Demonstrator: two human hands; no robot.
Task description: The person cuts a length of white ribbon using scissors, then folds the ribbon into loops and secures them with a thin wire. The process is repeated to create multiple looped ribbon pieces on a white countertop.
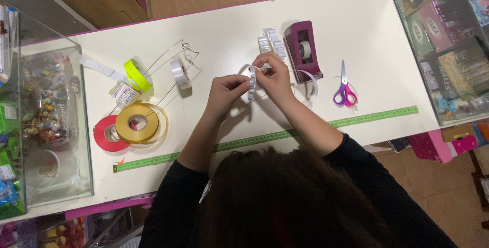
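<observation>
At the left edge of the white table (356, 29) stands a clear glass case (48, 141) full of small coloured items. Just right of it lie the ribbon rolls: a red roll (108, 134) near the front edge, a gold roll (137, 123) overlapping it, and a neon yellow roll (137, 74) behind them. Further in, a white ribbon spool (180, 72) stands on edge, with thin wire loops (170, 54) around it. A green measuring tape (367, 118) runs along the front edge, most of the table's length.

Above the middle of the table, the left hand (224, 92) and the right hand (274, 77) meet over a looped white ribbon (251, 82). The fold stands upright between them, its long axis running from front to back of the table. The left hand's fingertips are pressed together on the ribbon's near side; the right hand's fingers pinch its upper end from the far side. Both hands are in contact with it, the left a little lower, and the ribbon is lifted off the table. A loose tail of ribbon curls away towards the right.

Just behind the right hand lies a finished pleated white bow (270, 41), and beside it a dark red tape dispenser (304, 49). Purple-handled scissors (344, 92) lie further right, blades pointing to the back edge. At the right edge stands another glass case (448, 49) holding boxed goods.
</observation>
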